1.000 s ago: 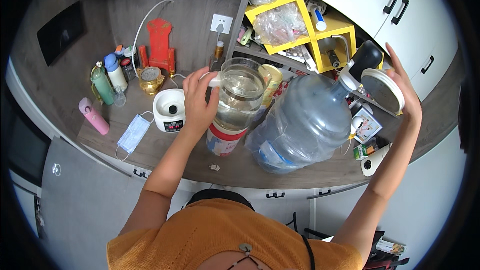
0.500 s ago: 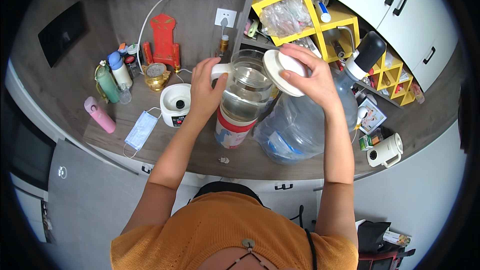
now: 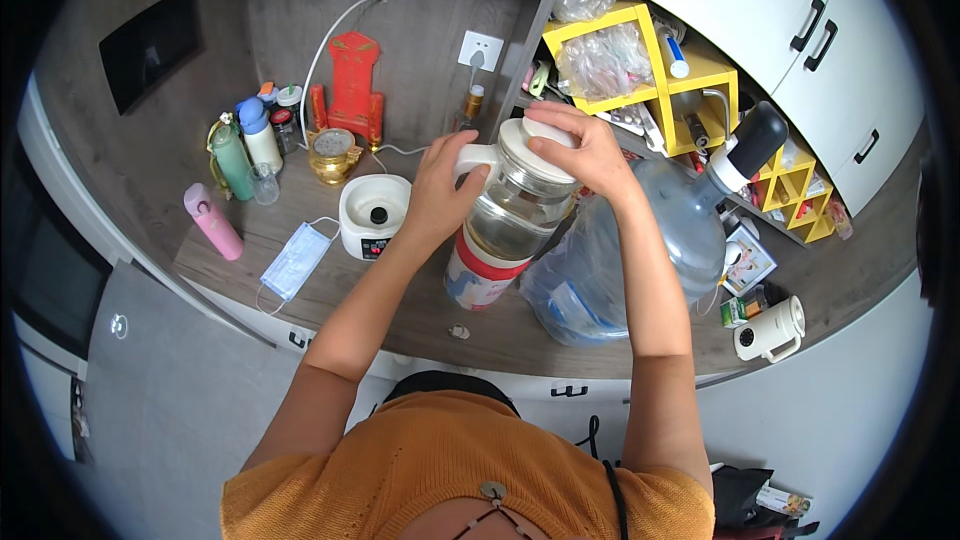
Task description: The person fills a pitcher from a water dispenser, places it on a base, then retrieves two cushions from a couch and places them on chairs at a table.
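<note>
My left hand [image 3: 442, 192] is closed round the white handle of a glass kettle [image 3: 514, 212], which has clear water in it. My right hand [image 3: 588, 156] grips the knob of the white lid [image 3: 520, 148], and the lid sits over the kettle's mouth. Whether it is fully seated I cannot tell. Below the kettle in the picture stands a red and white can [image 3: 480, 278]; the gap between the two is hidden. The kettle's white heating base [image 3: 375, 212], with a small lit display, is left of my left hand.
Close on the right stands a large water bottle [image 3: 660, 240] with a black-topped pump [image 3: 757, 140]. A face mask [image 3: 297, 260], a pink flask [image 3: 213, 224] and several bottles lie or stand left. A white jug [image 3: 772, 330] is at the right; yellow shelves [image 3: 690, 90] rise behind.
My right hand has brought the tilted lid leftward from beside the kettle onto its mouth. My left hand still holds the handle. The whole view has shifted slightly.
</note>
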